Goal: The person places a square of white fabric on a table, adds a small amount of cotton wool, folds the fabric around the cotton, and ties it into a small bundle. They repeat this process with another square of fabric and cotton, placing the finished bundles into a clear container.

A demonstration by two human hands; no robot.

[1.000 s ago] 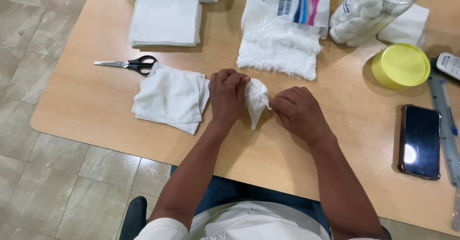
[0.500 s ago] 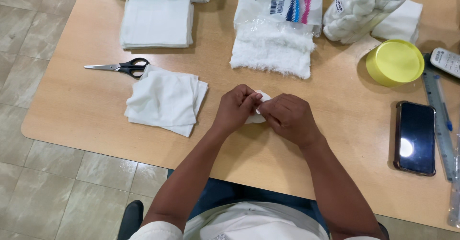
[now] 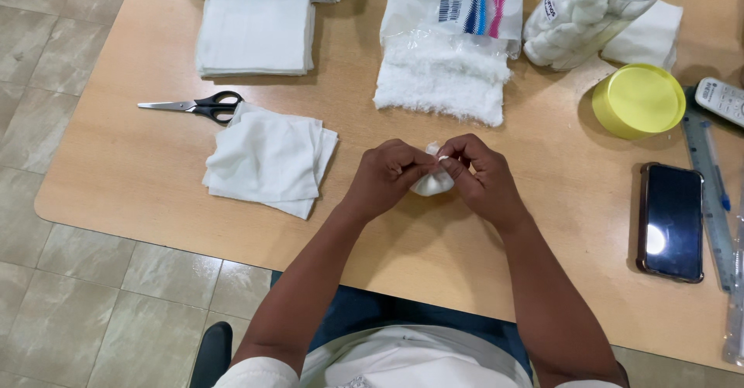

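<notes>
A small white gauze bundle (image 3: 432,182) is pinched between both hands over the wooden table (image 3: 139,194). My left hand (image 3: 385,177) grips its left side and my right hand (image 3: 480,177) grips its top and right side; most of the bundle is hidden by the fingers. To the left lies a loose stack of white gauze squares (image 3: 267,159). Black-handled scissors (image 3: 194,106) lie just beyond that stack.
A neat gauze pile (image 3: 256,35) sits at the back left, with an open pack of cotton wool (image 3: 446,78) behind my hands. A clear jar of cotton balls (image 3: 589,12), a yellow lid (image 3: 638,100), a phone (image 3: 671,221) and a ruler (image 3: 709,202) are on the right.
The gauze piece, spread wider between my hands a second ago, is now gathered into a small tight bundle. Both hands have closed in around it.
</notes>
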